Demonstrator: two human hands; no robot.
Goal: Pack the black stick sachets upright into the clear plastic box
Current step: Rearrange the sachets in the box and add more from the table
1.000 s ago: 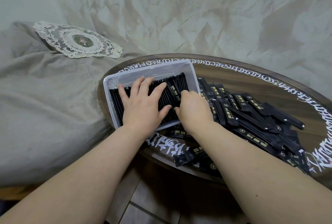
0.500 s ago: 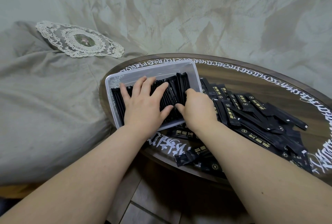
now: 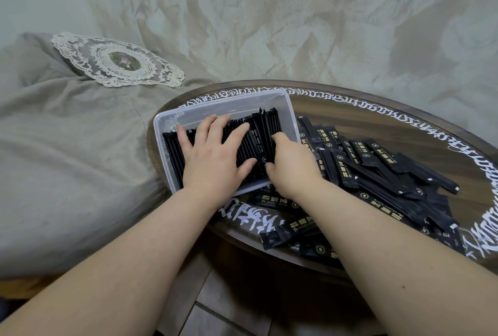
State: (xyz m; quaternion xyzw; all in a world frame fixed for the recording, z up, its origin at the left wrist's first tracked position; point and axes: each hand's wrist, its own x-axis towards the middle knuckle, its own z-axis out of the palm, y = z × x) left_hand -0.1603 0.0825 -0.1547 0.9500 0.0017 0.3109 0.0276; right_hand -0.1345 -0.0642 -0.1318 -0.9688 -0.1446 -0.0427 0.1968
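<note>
The clear plastic box (image 3: 223,105) stands on the left part of the round table. A row of black stick sachets (image 3: 265,128) stands on edge inside it. My left hand (image 3: 213,157) lies flat on the row with its fingers spread, pressing the sachets down and to the left. At the row's right end my right hand (image 3: 292,165) has curled fingers and pinches a few sachets between thumb and fingertips, inside the box's right wall. A loose pile of sachets (image 3: 377,168) lies on the table to the right of the box.
The round wooden table (image 3: 377,112) has white script around its rim. A few stray sachets (image 3: 291,229) lie near its front edge. Grey bedding (image 3: 67,160) with a lace doily (image 3: 118,62) fills the left; tiled floor shows below.
My right hand has pushed a little deeper into the box against the right end of the row. My left hand has stayed pressed on the sachets.
</note>
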